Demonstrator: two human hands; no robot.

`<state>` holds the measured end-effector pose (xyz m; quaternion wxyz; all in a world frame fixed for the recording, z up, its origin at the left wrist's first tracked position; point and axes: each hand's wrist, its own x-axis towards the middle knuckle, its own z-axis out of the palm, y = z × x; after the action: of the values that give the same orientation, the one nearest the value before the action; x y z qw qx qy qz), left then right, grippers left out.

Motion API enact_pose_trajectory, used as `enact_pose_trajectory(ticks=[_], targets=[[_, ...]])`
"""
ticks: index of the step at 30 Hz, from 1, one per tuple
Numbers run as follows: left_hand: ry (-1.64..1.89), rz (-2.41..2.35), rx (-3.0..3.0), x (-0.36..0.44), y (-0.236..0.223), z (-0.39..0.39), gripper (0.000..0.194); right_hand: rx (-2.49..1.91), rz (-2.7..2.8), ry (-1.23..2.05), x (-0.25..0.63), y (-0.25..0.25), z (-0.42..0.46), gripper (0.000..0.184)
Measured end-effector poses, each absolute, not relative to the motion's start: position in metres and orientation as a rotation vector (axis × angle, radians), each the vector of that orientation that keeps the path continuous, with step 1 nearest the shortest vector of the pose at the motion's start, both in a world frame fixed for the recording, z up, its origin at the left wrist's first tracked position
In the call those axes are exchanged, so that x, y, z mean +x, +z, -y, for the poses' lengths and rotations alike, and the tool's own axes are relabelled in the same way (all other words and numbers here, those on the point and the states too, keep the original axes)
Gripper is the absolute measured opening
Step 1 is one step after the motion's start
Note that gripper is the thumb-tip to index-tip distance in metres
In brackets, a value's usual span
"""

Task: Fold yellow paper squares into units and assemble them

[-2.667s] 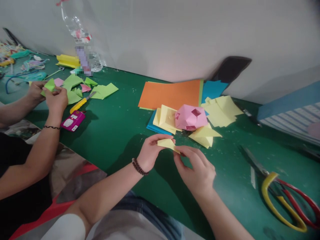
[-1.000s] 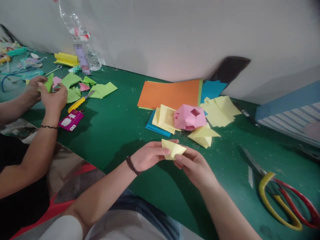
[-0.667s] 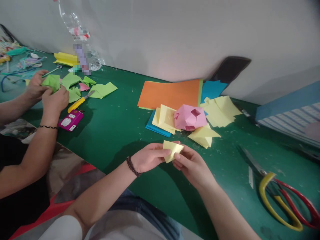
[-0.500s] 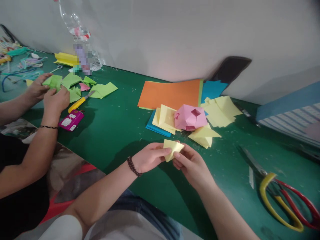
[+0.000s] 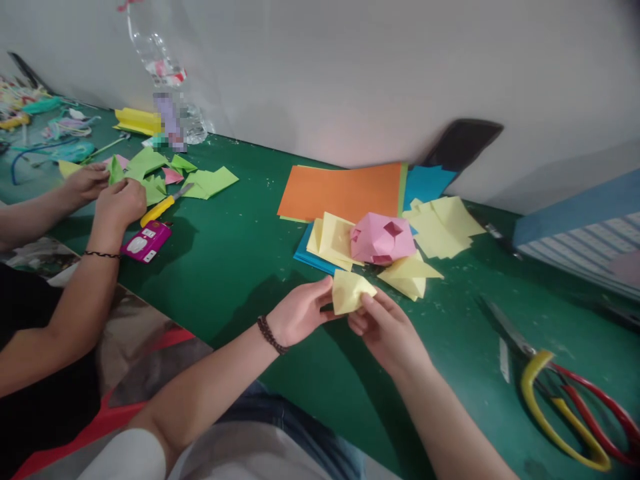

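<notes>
Just below frame centre, a person's right hand [image 5: 393, 333] pinching yellow paper [image 5: 346, 292]; left hand [image 5: 299, 313] loosely spread, beside it

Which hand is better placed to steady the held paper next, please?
Probably the right hand: it pinches the held paper by its right corner, while the left hand is open beside it.

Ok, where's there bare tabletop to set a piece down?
Bare tabletop lies between the purple case and orange sheet, and between the right hand and scissors. It's crowded around the pink folded paper and yellow sheets, and by the co-worker's hands and green scraps.
</notes>
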<state>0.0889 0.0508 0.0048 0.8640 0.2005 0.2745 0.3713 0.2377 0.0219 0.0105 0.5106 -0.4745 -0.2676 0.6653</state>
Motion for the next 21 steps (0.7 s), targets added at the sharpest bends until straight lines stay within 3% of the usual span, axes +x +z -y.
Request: enact_pose_trajectory(ticks=[17,21], targets=[[0.850,-0.599,0.297,0.085,-0.004,-0.060,0.020,-1.122,0.662,1.607,0.243,0.013,-0.024,0.031],[0.873,-0.618,0.190,0.082,0.004,-0.060,0.030,-1.211,0.729,1.280,0.244,0.015,-0.022,0.025]])
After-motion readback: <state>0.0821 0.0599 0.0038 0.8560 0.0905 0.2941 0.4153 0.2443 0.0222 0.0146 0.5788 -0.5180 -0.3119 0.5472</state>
